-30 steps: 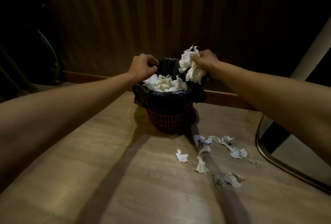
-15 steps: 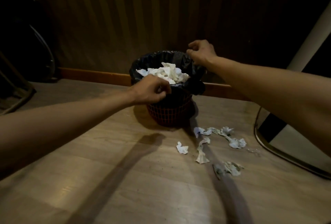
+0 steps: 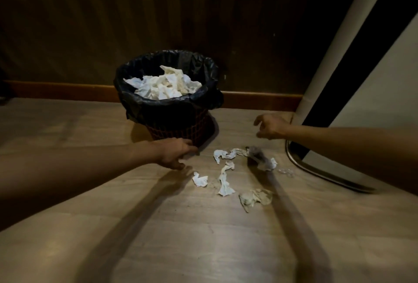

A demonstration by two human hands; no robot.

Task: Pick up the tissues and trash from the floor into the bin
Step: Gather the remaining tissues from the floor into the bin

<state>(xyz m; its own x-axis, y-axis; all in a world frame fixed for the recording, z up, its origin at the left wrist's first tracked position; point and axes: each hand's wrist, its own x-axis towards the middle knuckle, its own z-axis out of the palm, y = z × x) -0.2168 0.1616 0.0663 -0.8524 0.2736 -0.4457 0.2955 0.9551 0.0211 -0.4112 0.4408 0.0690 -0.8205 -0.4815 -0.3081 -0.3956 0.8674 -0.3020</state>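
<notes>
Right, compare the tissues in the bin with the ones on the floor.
The tissues in the bin are heaped together in one pile; the tissues on the floor lie scattered as separate scraps. The binned heap looks bulkier; the floor pieces are small and twisted. Both are white and crumpled.

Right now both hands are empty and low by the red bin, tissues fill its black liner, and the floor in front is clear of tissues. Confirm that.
Not quite: the floor is not clear. The head view shows several crumpled tissues lying on the floor before the bin. The left hand and right hand are empty and low, and tissues do fill the liner.
</notes>
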